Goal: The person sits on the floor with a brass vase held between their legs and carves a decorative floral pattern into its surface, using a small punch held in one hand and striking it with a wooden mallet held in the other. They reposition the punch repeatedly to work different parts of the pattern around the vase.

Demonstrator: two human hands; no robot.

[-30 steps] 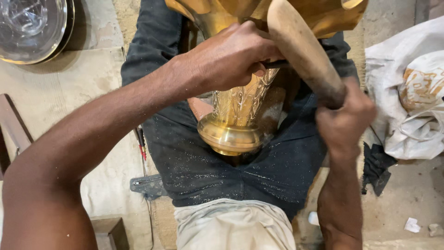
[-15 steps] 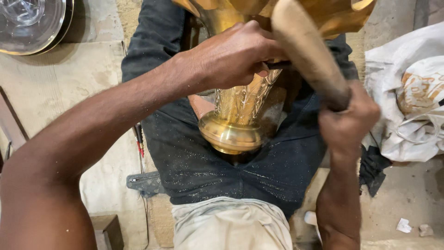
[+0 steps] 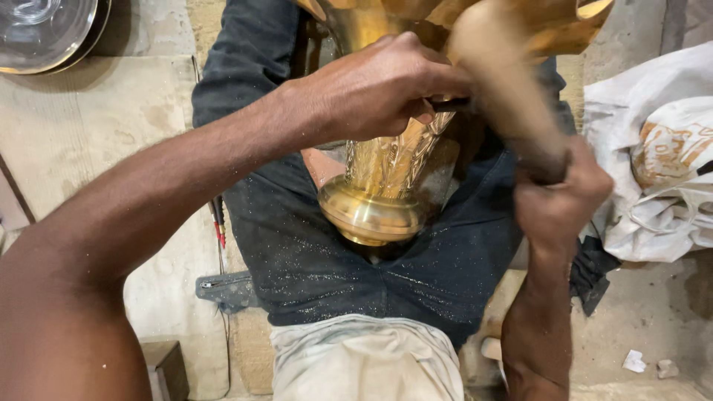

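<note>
Two hands tap a pattern into a shiny brass vase.

The vase (image 3: 386,186) stands foot down in the person's lap, between legs in dark jeans (image 3: 312,252), and its wide wavy top runs out of the picture. The left hand (image 3: 375,93) curls its fingers shut around a thin dark tool (image 3: 449,105), with the tip pressed on the vase's neck. The right hand (image 3: 561,194) makes a tight fist around the handle of a wooden mallet (image 3: 497,82), which looks blurry near the tool. Cut lines already show on the neck under the left hand. The round foot looks smooth and plain. I think the work is partly done, but the hands hide a lot, so how much is left is hard to tell. A white bag (image 3: 661,156) lies off to the right.
</note>
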